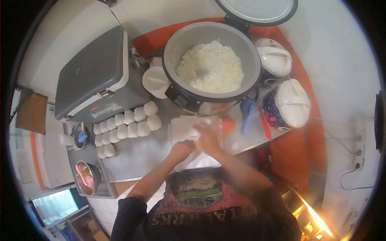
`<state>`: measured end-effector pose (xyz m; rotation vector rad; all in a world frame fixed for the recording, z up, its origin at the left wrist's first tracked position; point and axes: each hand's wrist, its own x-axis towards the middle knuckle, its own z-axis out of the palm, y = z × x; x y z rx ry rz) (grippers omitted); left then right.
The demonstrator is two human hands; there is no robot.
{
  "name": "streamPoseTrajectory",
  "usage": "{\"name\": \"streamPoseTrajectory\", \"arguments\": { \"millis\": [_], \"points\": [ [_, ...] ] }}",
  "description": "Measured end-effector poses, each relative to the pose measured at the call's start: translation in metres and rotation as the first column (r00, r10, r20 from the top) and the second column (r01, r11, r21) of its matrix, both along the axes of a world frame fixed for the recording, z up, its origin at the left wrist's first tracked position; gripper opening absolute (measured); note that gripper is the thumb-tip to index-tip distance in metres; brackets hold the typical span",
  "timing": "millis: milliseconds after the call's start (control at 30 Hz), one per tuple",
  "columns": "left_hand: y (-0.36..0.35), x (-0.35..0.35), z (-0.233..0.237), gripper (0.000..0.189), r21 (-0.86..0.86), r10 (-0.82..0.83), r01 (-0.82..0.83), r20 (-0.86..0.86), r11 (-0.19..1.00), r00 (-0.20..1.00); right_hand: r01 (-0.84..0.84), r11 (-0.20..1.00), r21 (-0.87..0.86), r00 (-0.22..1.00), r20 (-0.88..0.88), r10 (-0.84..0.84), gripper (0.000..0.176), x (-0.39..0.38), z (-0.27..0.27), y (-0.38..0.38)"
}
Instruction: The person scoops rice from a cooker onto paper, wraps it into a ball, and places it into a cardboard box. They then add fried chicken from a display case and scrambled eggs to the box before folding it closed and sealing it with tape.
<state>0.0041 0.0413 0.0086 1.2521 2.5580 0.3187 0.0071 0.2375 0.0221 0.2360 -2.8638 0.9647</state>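
White paper sheets (181, 122) lie stacked on the metal table in front of me. Over them, my left hand (183, 151) is closed, its fingers curled at the paper; what it grips is hidden. My right hand (207, 138) is beside it, smeared by motion, with something whitish around its fingers that I cannot make out. A blurred red round thing (228, 125) sits just right of that hand. Beyond the paper stands a large rice cooker (173, 56), lid up, with white rice (221, 60) inside. A blue rice paddle (248, 116) rests right of the sheets.
Several rounded whitish bundles (132, 129) stand in rows at left, before a grey cooler box (92, 76). A metal bowl with a pink-handled utensil (83, 174) is lower left. Two lidded containers, one floral (277, 104), stand at right. The table's front edge (124, 179) is near my body.
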Motion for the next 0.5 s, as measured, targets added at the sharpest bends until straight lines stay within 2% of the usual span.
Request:
{"name": "streamPoseTrajectory", "arguments": {
  "millis": [33, 100, 133, 167, 200, 233, 267, 300, 333, 367, 400, 433, 467, 500],
  "points": [
    [0.000, 0.010, -0.002, 0.020, 0.048, 0.023, -0.024, 0.018, 0.999, 1.000, -0.191, 0.977, 0.094, 0.981, 0.050, 0.187, 0.050, 0.013, -0.002, -0.014],
    [-0.004, 0.018, -0.016, 0.024, 0.139, 0.093, -0.094, 0.012, 0.986, 0.996, -0.288, 0.926, 0.243, 0.913, 0.362, 0.189, 0.055, 0.032, -0.021, -0.022],
    [-0.006, 0.024, -0.034, 0.024, 0.192, 0.161, -0.156, -0.014, 0.969, 0.987, -0.324, 0.927, 0.189, 0.856, 0.476, 0.202, 0.067, 0.041, -0.019, -0.016],
    [-0.014, 0.026, -0.051, 0.027, 0.238, 0.147, -0.160, 0.069, 0.958, 0.987, -0.503, 0.836, 0.220, 0.775, 0.543, 0.323, 0.076, 0.043, -0.017, -0.008],
    [-0.018, 0.029, -0.079, 0.026, 0.272, 0.148, -0.146, 0.013, 0.951, 0.989, -0.332, 0.924, 0.190, 0.865, 0.453, 0.217, 0.082, 0.062, -0.094, -0.002],
    [-0.011, 0.026, -0.034, 0.023, 0.170, 0.186, -0.196, 0.073, 0.966, 0.980, -0.260, 0.955, 0.139, 0.825, 0.546, 0.145, 0.085, 0.063, -0.050, -0.002],
    [-0.015, 0.025, -0.055, 0.020, 0.259, 0.161, -0.154, -0.006, 0.954, 0.987, -0.243, 0.942, 0.231, 0.781, 0.623, 0.049, 0.085, 0.053, -0.015, -0.010],
    [-0.012, 0.024, -0.041, 0.018, 0.240, 0.186, -0.180, -0.002, 0.954, 0.983, -0.225, 0.944, 0.243, 0.788, 0.615, 0.029, 0.085, 0.051, 0.000, -0.014],
    [-0.014, 0.023, -0.052, 0.015, 0.334, 0.114, -0.078, -0.090, 0.939, 0.989, -0.301, 0.925, 0.231, 0.849, 0.507, 0.149, 0.084, 0.049, -0.012, -0.016],
    [-0.012, 0.026, -0.043, 0.014, 0.333, 0.148, -0.103, -0.111, 0.937, 0.983, -0.368, 0.901, 0.230, 0.878, 0.405, 0.255, 0.083, 0.052, -0.025, -0.016],
    [-0.012, 0.026, -0.023, 0.018, 0.210, 0.183, -0.184, 0.022, 0.960, 0.983, -0.396, 0.900, 0.181, 0.848, 0.447, 0.284, 0.083, 0.050, -0.033, -0.015],
    [-0.017, 0.023, -0.030, 0.020, 0.269, 0.239, -0.204, -0.101, 0.941, 0.966, -0.417, 0.899, 0.133, 0.816, 0.490, 0.306, 0.084, 0.049, -0.041, -0.014],
    [-0.023, 0.026, -0.046, 0.023, 0.332, 0.292, -0.210, -0.221, 0.920, 0.930, -0.355, 0.894, 0.273, 0.919, 0.279, 0.280, 0.068, 0.060, -0.070, -0.012],
    [-0.030, 0.021, -0.058, 0.025, 0.397, 0.346, -0.201, -0.336, 0.895, 0.876, -0.392, 0.872, 0.294, 0.894, 0.347, 0.284, 0.078, 0.059, -0.074, -0.009]
  ]
}}
